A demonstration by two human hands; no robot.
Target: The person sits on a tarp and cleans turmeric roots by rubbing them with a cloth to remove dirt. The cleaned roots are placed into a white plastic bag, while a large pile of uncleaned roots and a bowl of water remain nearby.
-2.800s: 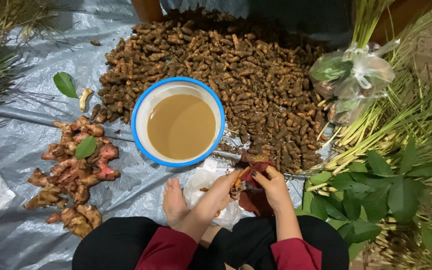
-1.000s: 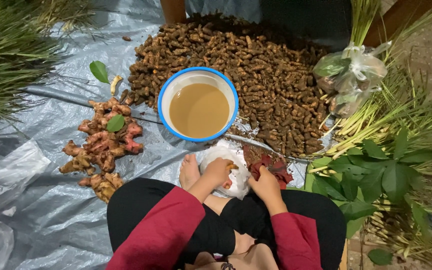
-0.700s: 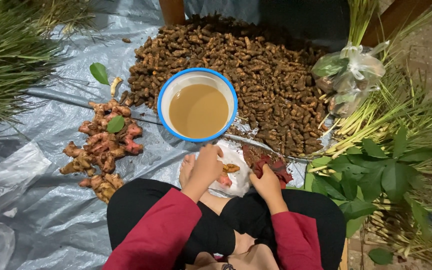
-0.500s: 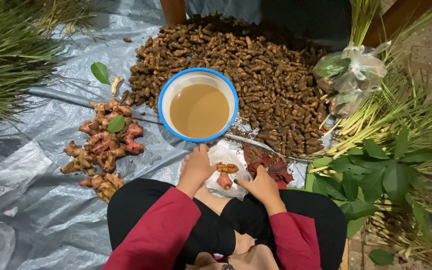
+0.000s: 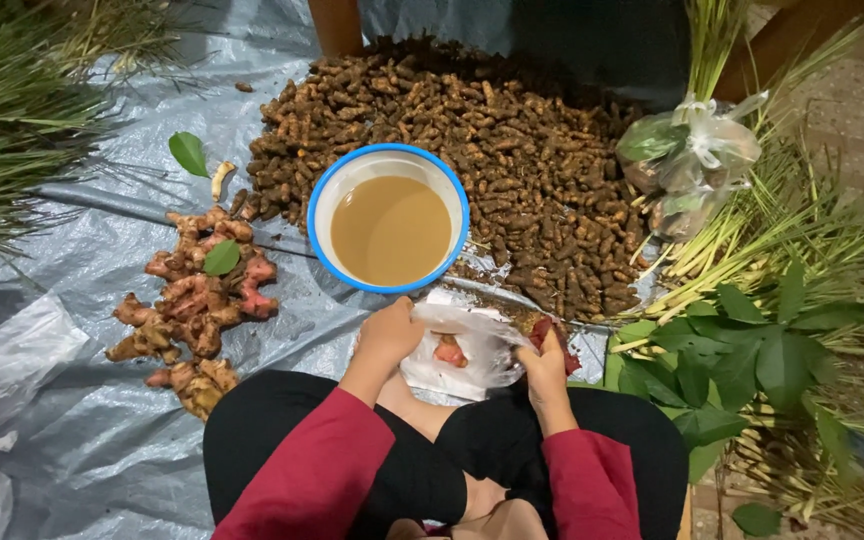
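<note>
Thin translucent white plastic bag (image 5: 472,352) is lying on the grey tarpaulin sheet (image 5: 72,400) just in front of the person's crossed legs, and both hands are working at it. The left hand (image 5: 389,335) is curling over the bag's left edge, fingers closed down on the film. The right hand (image 5: 544,352) is pinching the bag's right edge and seems also to be gripping a small reddish-brown root piece (image 5: 544,330) (the fingers are hiding most of it, so I cannot tell for sure). One pinkish peeled root piece (image 5: 450,350) is sitting inside the bag, showing through the plastic.

Just beyond the bag, a round white enamel bowl with a blue rim (image 5: 324,200) is holding cloudy tan liquid, and behind it a broad heap of small brown turmeric roots (image 5: 532,170) is spreading across the sheet. A cluster of knobbly pink-and-tan galangal roots (image 5: 192,310) is lying to the left, and a bundle of broad green leaves (image 5: 742,350) to the right.

Judging by the grip, doing this well is a matter of keeping the mouth of the bag spread wide with both hands, holding the flimsy film taut so it is not folding shut, and keeping the bag clear of the bowl's rim, since the liquid is standing close by.
</note>
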